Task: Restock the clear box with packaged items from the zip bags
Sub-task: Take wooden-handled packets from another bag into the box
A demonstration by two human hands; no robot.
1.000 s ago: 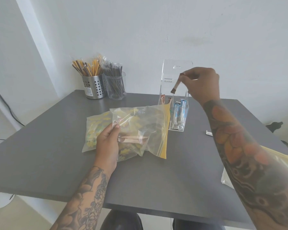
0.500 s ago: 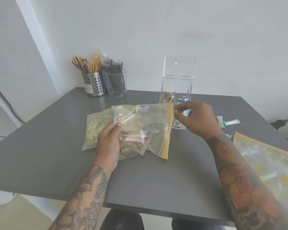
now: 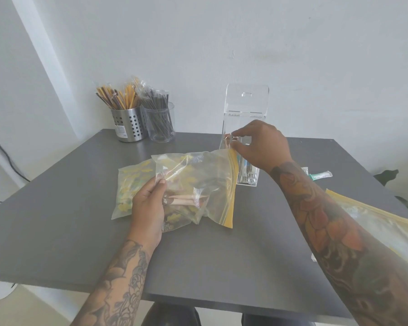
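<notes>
**A:** What lay closest to the wearer of the camera?

**B:** A dark grey table (image 3: 57, 231), with two tattooed forearms reaching over its near edge. At the near right edge lay a yellow-edged zip bag (image 3: 386, 227), partly cut off by the frame; what it held could not be made out.

**A:** And the hands?

**B:** The left hand (image 3: 149, 203) curled round the closed end of the middle zip bag (image 3: 198, 187), thumb on top, holding it down. Tan packaged sticks (image 3: 186, 199) showed inside, so this bag was not yet emptied. A second bag of yellow packets (image 3: 132, 187) lay partly under it to the left, seemingly untouched. The right hand (image 3: 262, 144) was further off, at the bag's yellow zip edge, fingertips drawn together; whether it pinched the edge or a small item, I could not tell.

**A:** Where was the box?

**B:** Just behind that hand. The clear box (image 3: 245, 109) stood upright, lid raised, some blue-and-white sachets (image 3: 247, 172) already standing in it, with room left above. A loose green-tipped packet (image 3: 320, 175) lay to its right. I judged the restocking partway done.

**A:** Anything beyond?

**B:** A perforated metal holder (image 3: 130, 124) and a clear cup (image 3: 161, 125) of wrapped sticks, far left, against the wall.
</notes>
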